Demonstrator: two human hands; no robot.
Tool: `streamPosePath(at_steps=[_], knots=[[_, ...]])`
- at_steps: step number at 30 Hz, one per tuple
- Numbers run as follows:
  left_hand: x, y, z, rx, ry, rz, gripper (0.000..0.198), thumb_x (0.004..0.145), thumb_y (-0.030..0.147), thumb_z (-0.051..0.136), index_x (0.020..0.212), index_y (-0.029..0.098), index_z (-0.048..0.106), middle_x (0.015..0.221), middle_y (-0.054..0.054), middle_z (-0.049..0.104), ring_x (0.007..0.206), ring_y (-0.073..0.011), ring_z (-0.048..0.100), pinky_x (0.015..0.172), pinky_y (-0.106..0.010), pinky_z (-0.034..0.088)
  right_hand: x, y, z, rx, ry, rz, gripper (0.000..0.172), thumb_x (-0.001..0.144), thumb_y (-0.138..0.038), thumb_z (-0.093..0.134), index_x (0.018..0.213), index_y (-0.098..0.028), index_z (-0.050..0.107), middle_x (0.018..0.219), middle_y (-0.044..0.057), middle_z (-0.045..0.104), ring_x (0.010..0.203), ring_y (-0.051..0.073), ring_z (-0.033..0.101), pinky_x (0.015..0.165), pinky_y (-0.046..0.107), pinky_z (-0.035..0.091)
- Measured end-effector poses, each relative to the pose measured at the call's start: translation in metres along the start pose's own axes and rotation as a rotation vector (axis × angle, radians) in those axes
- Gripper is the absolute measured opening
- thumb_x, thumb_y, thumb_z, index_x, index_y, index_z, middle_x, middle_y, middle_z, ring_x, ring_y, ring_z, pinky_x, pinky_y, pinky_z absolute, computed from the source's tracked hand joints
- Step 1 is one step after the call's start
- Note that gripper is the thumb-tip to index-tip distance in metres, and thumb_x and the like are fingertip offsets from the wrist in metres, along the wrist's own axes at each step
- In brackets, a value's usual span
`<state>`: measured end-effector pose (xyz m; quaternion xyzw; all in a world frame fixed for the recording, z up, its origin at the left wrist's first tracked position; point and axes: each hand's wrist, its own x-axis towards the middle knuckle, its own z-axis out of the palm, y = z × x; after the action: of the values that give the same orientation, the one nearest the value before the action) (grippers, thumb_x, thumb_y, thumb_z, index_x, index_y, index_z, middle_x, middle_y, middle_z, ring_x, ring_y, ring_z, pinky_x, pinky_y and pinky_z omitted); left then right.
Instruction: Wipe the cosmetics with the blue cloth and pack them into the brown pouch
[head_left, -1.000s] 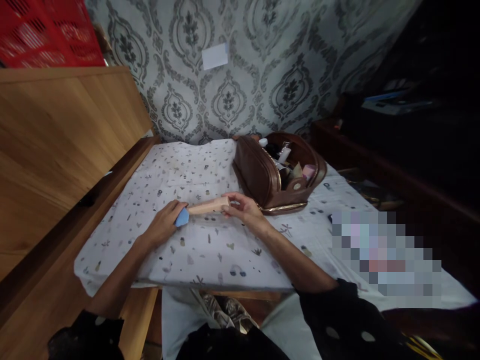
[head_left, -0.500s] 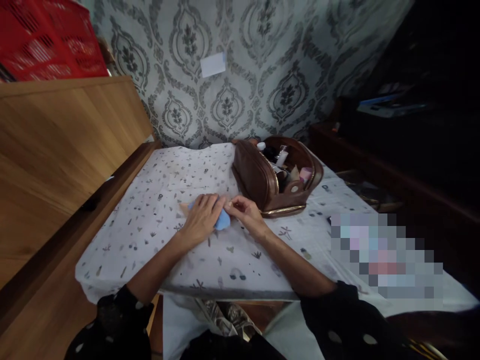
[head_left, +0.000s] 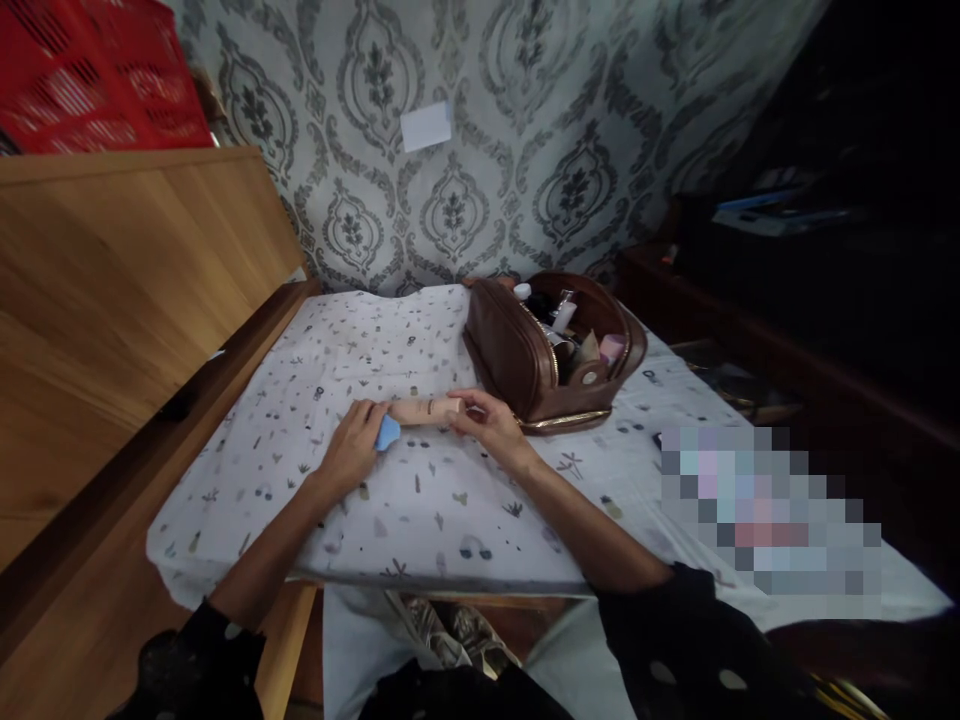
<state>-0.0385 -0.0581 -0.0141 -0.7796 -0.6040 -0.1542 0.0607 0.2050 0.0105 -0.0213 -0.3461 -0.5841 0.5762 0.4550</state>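
Left hand (head_left: pixel 352 440) is back at the left end of the beige tube (head_left: pixel 424 411); half a second ago it covered most of the tube, right up against the other hand. Blue cloth (head_left: pixel 388 434) went with it, so the upper face is exposed, small dark print showing. Left fingers are curled over the cloth and the tube's left end; how hard they press, can't tell. Right hand (head_left: pixel 491 425) hasn't really shifted: thumb and fingers pinch the right end. Tube is level-ish, running left to right between the hands, over the middle of the printed sheet (head_left: pixel 300 380); can't tell if it touches down. Brown bag (head_left: pixel 502 335) sits just beyond the right hand, far and right, open, loose items inside, same spot as before. Layout nearly matches one second ago, so I read this as one full pass of cloth along tube and back, right hand as the fixed end. Neither end looks released. My call: still mid-handling, nothing set down.
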Motion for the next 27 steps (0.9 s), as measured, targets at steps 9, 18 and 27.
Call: streamPosePath(at_steps=[9,18,27], knots=[[0.037,0.069,0.008,0.006,0.057,0.237,0.059,0.086,0.004,0.039,0.144,0.015,0.037,0.133,-0.017,0.052,0.123,-0.0314,0.049,0.104,-0.048,0.04,0.0,0.008,0.001,-0.195,0.041,-0.114,0.04,0.07,-0.053,0.074,0.089,-0.018,0.07,0.074,0.002,0.067,0.066,0.016,0.059,0.062,0.028,0.049],[0.016,-0.018,0.007,-0.108,-0.034,-0.078,0.034,0.086,0.01,0.049,0.117,0.018,0.06,0.111,-0.011,0.061,0.105,-0.028,0.057,0.092,-0.042,0.047,-0.002,-0.001,0.004,-0.095,0.028,-0.001,0.044,0.066,-0.056,0.077,0.085,-0.018,0.067,0.061,-0.001,0.062,0.053,0.015,0.057,0.05,0.027,0.046],[0.026,-0.018,-0.02,-0.872,0.174,-0.234,0.033,0.075,0.041,0.074,0.099,0.018,0.072,0.098,-0.007,0.071,0.094,-0.0234,0.066,0.083,-0.032,0.051,-0.009,-0.02,0.006,0.156,0.093,-0.008,0.053,0.056,-0.064,0.082,0.073,-0.018,0.062,0.059,-0.002,0.06,0.048,0.012,0.057,0.046,0.024,0.045]])
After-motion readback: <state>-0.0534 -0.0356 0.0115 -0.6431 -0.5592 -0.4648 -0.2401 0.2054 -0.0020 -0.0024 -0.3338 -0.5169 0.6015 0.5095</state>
